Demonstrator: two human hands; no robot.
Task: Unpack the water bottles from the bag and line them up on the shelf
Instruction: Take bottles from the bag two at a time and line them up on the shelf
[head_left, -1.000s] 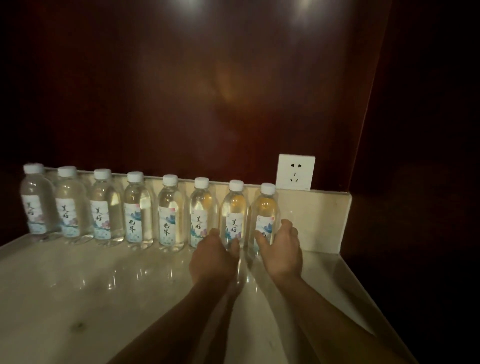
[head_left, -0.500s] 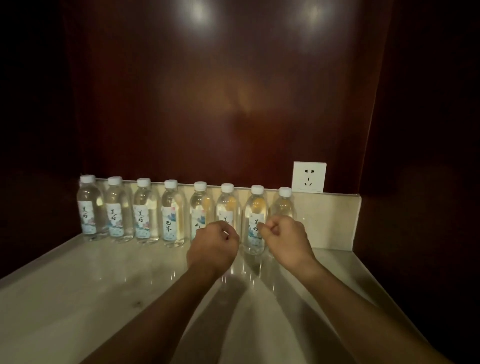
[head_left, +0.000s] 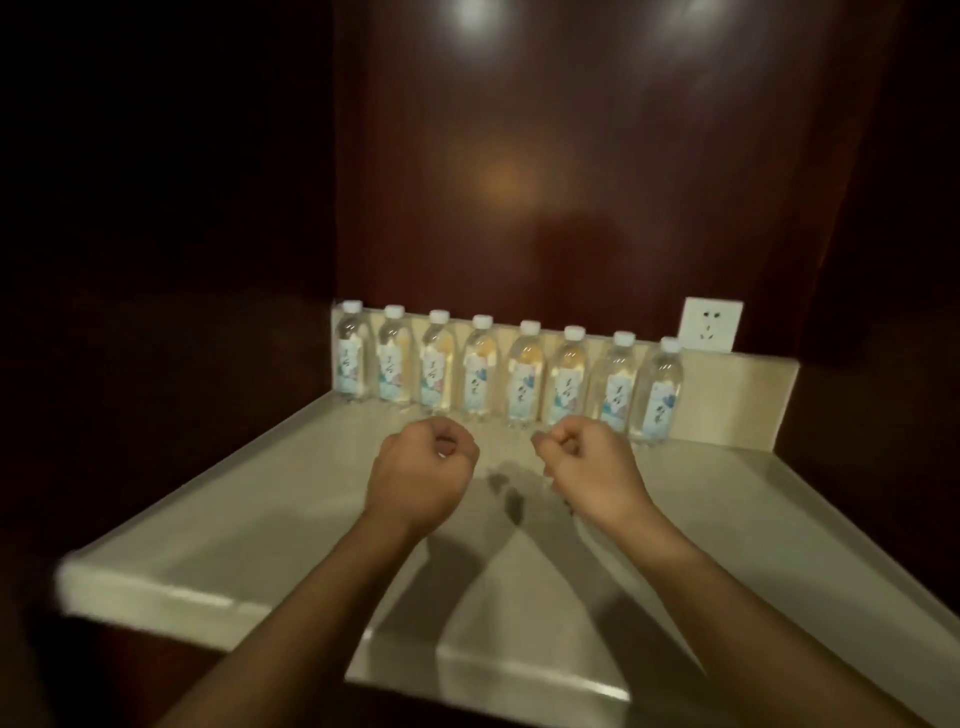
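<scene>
- Eight water bottles (head_left: 519, 376) upright in a row along the shelf (head_left: 260, 499) back edge, left of wall socket (head_left: 711, 325).
- Left hand (head_left: 421, 475), right hand (head_left: 589, 465): fisted, apparently empty, before row.

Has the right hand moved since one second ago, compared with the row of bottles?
Yes. The right hand was touching the rightmost bottle; now it is pulled back toward the person, curled into an empty fist, clear of the row.
</scene>
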